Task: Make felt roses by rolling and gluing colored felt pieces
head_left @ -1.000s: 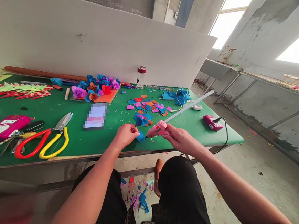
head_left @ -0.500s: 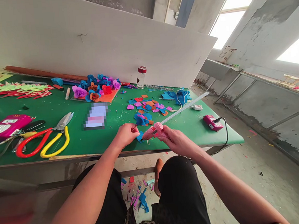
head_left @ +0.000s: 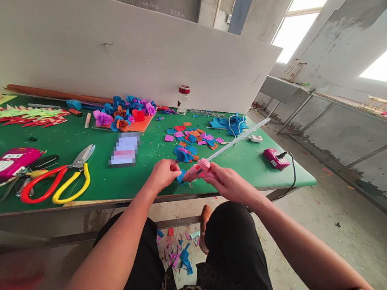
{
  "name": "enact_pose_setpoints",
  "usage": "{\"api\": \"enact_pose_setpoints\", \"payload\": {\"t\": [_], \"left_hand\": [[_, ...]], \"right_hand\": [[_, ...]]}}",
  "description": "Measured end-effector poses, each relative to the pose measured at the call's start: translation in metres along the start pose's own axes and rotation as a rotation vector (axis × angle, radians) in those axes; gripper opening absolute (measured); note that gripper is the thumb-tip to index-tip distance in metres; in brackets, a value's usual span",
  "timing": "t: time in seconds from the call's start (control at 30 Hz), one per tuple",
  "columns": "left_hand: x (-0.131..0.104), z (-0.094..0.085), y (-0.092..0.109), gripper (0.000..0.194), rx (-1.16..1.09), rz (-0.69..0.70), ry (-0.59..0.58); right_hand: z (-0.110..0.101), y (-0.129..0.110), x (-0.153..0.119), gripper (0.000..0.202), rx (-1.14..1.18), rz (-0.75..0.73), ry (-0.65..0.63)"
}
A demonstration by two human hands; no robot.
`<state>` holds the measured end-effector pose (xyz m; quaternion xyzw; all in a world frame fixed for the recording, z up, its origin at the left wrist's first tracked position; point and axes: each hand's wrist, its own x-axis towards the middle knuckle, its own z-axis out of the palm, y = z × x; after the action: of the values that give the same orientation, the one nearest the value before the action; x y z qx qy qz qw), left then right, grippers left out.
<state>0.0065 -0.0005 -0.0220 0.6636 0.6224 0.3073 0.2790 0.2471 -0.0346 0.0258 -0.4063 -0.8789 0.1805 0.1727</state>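
My right hand (head_left: 228, 180) is wrapped round a pink hot glue gun (head_left: 198, 169), with a long translucent glue stick (head_left: 241, 137) jutting from its back. The gun's tip points left at a small blue paper petal (head_left: 180, 177). My left hand (head_left: 164, 173) pinches that petal at its edge, just over the front of the green table. Beyond the hands lies a blue paper flower (head_left: 185, 153) with a purple middle. Cut paper pieces (head_left: 196, 136) in blue, pink, orange and red are scattered behind it.
Finished paper flowers (head_left: 124, 112) cluster on an orange sheet. Scissors (head_left: 65, 177) with red and yellow handles lie left, near a magenta power socket (head_left: 12, 163). A red-lidded jar (head_left: 183, 100) stands by the white board. A corded magenta box (head_left: 276, 159) sits right.
The glue gun has tilted very slightly at the petal. Otherwise both hands hold nearly the same place.
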Motion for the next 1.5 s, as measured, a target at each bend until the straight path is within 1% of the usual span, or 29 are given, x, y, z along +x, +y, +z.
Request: {"api": "enact_pose_setpoints", "payload": {"t": [0.13,0.4,0.53,0.63,0.7,0.8,0.93,1.17,1.5], "left_hand": [[-0.001,0.0,0.001,0.005,0.002,-0.006,0.001],[0.0,0.001,-0.001,0.006,-0.013,-0.009,0.006],[0.0,0.001,0.001,0.006,-0.014,-0.008,0.0],[-0.001,0.0,0.002,0.006,-0.017,-0.015,0.0],[-0.002,-0.001,0.002,0.006,-0.018,-0.015,0.0],[-0.001,-0.001,0.001,0.006,-0.025,-0.007,-0.006],[0.0,-0.001,0.001,0.005,-0.028,-0.014,-0.004],[0.0,0.0,0.001,0.004,-0.047,-0.003,-0.007],[0.0,0.001,-0.001,0.004,-0.055,0.0,0.003]], "right_hand": [[-0.003,0.002,-0.003,0.018,0.014,0.002,0.009],[-0.018,0.006,-0.013,0.025,0.101,0.04,0.048],[-0.013,0.005,-0.008,0.029,0.143,0.06,0.042],[-0.004,0.001,0.0,0.032,0.114,0.057,0.001],[-0.001,-0.002,0.003,0.032,0.082,0.053,-0.003],[-0.002,-0.004,0.004,0.03,0.065,0.063,0.007],[-0.005,0.0,0.001,0.025,0.053,0.072,0.006],[-0.001,0.005,0.001,0.02,0.027,0.066,-0.009],[-0.002,0.003,0.001,0.02,-0.007,0.035,0.012]]}}
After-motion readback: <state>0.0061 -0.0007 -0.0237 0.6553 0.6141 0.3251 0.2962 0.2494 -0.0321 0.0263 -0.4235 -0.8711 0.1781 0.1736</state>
